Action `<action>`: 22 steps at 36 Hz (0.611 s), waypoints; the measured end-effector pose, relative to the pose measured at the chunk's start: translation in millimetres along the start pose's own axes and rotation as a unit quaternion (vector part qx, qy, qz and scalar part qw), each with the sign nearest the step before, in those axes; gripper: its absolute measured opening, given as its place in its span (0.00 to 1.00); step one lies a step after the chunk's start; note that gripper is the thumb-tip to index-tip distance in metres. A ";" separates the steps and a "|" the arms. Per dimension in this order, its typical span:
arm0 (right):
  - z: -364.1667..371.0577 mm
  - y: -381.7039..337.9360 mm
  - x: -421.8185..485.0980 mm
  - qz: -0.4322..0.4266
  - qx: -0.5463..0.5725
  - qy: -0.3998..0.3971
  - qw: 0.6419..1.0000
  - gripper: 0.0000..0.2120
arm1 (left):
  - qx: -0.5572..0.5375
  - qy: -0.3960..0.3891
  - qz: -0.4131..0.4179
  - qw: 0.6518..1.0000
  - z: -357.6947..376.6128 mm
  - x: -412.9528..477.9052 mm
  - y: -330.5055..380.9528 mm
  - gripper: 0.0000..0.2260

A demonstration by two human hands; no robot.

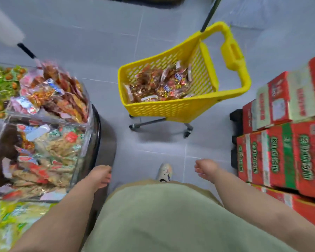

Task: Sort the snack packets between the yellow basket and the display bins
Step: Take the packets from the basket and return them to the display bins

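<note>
Red-and-green cartons sit stacked at the right, a black pallet beside them. A speckled shoe rests on the grey tiled floor.

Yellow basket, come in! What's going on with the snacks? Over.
Left hand, right hand open, empty. Yellow basket holds snack packets; display bins full. Red cartons stacked right, not blocking.

Grey tiled floor beneath wheeled yellow basket and seemingly a black pallet

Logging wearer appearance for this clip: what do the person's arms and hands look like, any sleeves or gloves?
Both forearms are bare, no sleeves in view. The left hand and right hand wear no gloves; no watch or rings show. The torso garment is olive green.
</note>
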State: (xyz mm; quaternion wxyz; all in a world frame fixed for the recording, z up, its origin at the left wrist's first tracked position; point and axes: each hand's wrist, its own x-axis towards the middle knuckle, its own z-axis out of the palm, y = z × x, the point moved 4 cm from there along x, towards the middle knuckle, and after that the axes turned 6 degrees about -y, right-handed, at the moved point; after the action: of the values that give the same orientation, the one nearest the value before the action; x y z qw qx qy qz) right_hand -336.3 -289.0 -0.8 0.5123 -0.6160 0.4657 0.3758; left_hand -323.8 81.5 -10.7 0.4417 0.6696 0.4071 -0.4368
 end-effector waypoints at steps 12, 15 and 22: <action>-28.8 -70.2 27.4 0.008 0.023 -0.007 1.000 0.08 | 0.047 -0.020 0.000 0.999 32.2 27.2 87.8 0.11; -14.6 -99.8 35.1 -0.016 -0.001 -0.012 1.000 0.09 | 0.058 -0.015 -0.006 0.998 23.1 34.9 114.7 0.10; 15.7 -203.7 55.7 -0.067 0.023 -0.020 0.997 0.13 | 0.095 -0.039 0.011 0.995 -10.7 67.9 199.5 0.11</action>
State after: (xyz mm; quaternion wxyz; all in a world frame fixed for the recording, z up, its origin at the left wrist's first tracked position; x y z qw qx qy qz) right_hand -124.9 -275.7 1.1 0.5597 -0.6261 0.4216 0.3421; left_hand -116.2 46.9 -25.3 0.3962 0.6954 0.3388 -0.4947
